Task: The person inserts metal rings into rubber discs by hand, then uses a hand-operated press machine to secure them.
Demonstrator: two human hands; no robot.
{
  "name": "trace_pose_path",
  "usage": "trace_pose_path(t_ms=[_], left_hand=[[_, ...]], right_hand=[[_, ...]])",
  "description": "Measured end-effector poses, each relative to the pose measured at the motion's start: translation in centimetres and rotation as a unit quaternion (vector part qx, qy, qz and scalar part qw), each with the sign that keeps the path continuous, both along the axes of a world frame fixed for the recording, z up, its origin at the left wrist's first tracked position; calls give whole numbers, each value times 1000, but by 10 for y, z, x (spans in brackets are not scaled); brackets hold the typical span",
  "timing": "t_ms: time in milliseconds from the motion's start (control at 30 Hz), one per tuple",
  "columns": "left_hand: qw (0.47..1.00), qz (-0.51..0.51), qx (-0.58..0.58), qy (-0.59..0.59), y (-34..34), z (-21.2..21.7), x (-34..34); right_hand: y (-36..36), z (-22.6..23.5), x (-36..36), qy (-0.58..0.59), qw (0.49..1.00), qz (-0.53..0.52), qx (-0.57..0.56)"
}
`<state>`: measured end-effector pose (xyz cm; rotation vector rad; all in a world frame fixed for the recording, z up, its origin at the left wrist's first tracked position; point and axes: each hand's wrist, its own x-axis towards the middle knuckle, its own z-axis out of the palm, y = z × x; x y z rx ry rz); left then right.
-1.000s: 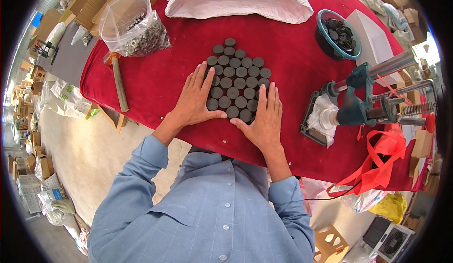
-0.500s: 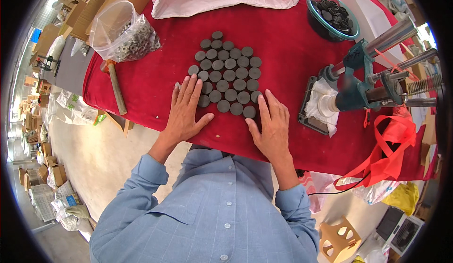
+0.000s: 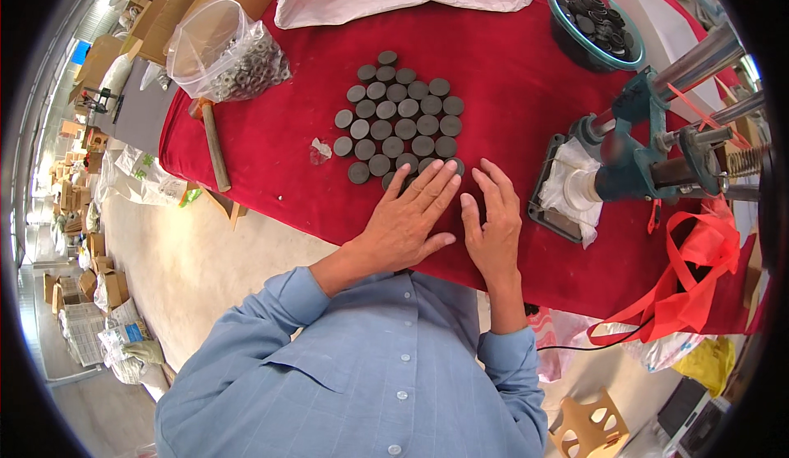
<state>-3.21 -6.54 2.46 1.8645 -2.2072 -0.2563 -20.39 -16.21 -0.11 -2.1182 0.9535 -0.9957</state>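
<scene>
Grey discs (image 3: 385, 110): upper-centre frame
My left hand (image 3: 401, 226): fingers slightly spread, over lowest discs
My right hand (image 3: 496, 230): fingers parted, nearby

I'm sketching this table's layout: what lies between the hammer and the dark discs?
In the head view, a small crumpled whitish scrap lies between the hammer and the dark discs, with red cloth showing on either side.

Bright overall; edges bent, dark-rimmed and perhaps soft.
</scene>
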Motion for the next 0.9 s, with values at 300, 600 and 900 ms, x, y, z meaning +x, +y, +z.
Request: trace_pose_path(t_ms=[300,600,900], left_hand=[[1000,-5,14,5,1,-1,-1],[991,105,-69,39,17,-2,10],[977,176,-109,-54,39,-14,77]], right_hand=[[-1,3,-3,-20,999,4,33],[-5,0,-4,-89,995,9,43],[-4,-1,-3,-107,993,16,37]])
